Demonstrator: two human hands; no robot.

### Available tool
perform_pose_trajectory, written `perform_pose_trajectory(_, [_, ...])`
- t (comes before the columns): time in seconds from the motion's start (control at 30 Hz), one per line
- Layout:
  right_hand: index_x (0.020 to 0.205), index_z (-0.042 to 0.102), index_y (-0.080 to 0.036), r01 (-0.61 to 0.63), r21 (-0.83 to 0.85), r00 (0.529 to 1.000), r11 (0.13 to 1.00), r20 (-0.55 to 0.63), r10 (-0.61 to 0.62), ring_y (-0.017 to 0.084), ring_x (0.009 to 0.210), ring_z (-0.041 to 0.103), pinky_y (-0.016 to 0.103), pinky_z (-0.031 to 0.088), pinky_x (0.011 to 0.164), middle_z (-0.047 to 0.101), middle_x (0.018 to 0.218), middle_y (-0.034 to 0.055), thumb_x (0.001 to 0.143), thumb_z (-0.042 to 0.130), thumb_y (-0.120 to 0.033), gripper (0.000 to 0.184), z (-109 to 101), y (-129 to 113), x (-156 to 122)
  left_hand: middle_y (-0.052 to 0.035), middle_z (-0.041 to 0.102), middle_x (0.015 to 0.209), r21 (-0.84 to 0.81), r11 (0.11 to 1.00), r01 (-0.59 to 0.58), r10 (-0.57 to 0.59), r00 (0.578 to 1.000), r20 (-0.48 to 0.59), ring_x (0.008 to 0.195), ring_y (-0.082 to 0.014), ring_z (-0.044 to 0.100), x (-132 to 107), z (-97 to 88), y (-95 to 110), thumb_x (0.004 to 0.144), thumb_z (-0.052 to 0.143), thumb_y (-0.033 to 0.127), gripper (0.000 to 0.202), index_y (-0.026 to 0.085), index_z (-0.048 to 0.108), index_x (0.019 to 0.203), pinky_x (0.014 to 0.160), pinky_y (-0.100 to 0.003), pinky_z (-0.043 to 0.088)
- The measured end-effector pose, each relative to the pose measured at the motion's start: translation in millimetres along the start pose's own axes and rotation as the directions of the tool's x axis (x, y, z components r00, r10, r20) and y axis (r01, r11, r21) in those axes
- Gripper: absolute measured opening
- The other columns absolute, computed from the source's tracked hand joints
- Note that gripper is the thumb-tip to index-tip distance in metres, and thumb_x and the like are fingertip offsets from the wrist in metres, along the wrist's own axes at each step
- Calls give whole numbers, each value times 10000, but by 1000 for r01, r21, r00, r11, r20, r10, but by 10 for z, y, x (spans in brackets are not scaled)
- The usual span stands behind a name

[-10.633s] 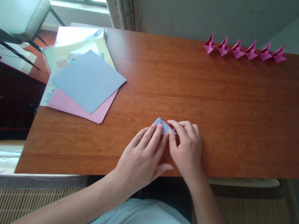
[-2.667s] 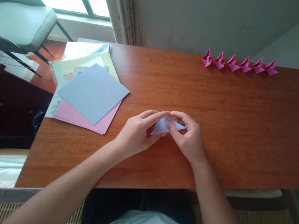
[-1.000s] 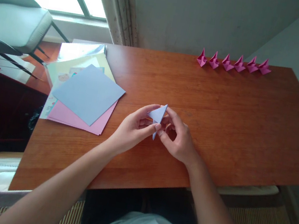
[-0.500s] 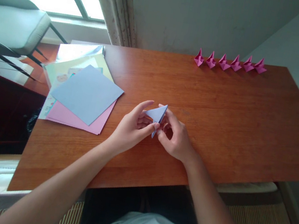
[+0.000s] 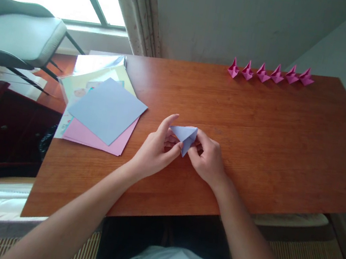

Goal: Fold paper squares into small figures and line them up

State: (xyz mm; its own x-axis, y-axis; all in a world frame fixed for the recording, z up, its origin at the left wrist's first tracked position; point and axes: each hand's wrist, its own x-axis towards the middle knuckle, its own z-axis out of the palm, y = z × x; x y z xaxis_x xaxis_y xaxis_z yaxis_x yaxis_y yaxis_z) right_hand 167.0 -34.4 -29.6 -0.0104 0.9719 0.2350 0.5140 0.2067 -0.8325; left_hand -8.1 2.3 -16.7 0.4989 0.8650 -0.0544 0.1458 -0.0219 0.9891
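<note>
A small piece of light-blue folded origami paper (image 5: 187,134) is between my two hands, just above the table. It has a wide triangular top and a point at the bottom. My left hand (image 5: 160,149) holds its left side, with the thumb at the front near the middle and the index finger raised off the paper. On the right edge my right hand (image 5: 208,155) pinches it between thumb and fingers. Some fingertips are hidden behind the paper.
A blue paper sheet (image 5: 109,110) lies on pink sheets (image 5: 101,137) and clear packaging (image 5: 99,64) at the table's left. Several pink origami figures (image 5: 262,73) stand in a row along the back edge. A chair (image 5: 19,33) is by the window.
The folded paper has turned and spread wider, so its inner right face shows. My right hand has shifted slightly right with it. The whole view has moved a little.
</note>
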Motion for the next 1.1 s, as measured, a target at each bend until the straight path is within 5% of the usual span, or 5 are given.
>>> perform_pose_trajectory(0.4, [1208, 640, -240, 0, 1, 999, 1000, -44, 0, 159, 675, 670, 283, 537, 663, 746, 897, 19, 876, 564, -143, 354, 18, 4, -11, 11, 628, 801, 170, 982, -83, 74, 996, 55, 725, -136, 619, -12, -46, -28, 900, 519, 166, 758, 173, 227, 1599, 745, -261, 501])
perform_pose_trajectory(0.7, [1250, 599, -251, 10, 25, 1000, 1000, -15, -9, 157, 665, 646, 284, 523, 649, 703, 849, 9, 893, 568, -172, 367, 16, -12, -11, 0, 641, 800, 442, 882, -163, 154, 986, 57, 683, -133, 571, -13, -70, 22, 906, 439, 136, 651, 129, 372, 1553, 718, -247, 451])
perform_pose_trajectory(1.1, [1408, 438, -265, 140, 22, 987, 990, 75, -142, 141, 690, 601, 275, 496, 708, 630, 808, -30, 931, 548, -172, 498, 16, -10, -50, -38, 769, 960, 420, 892, -167, 189, 982, -12, 745, -148, 663, 24, -61, -9, 829, 489, 49, 505, 176, 681, 1278, 729, -258, 496])
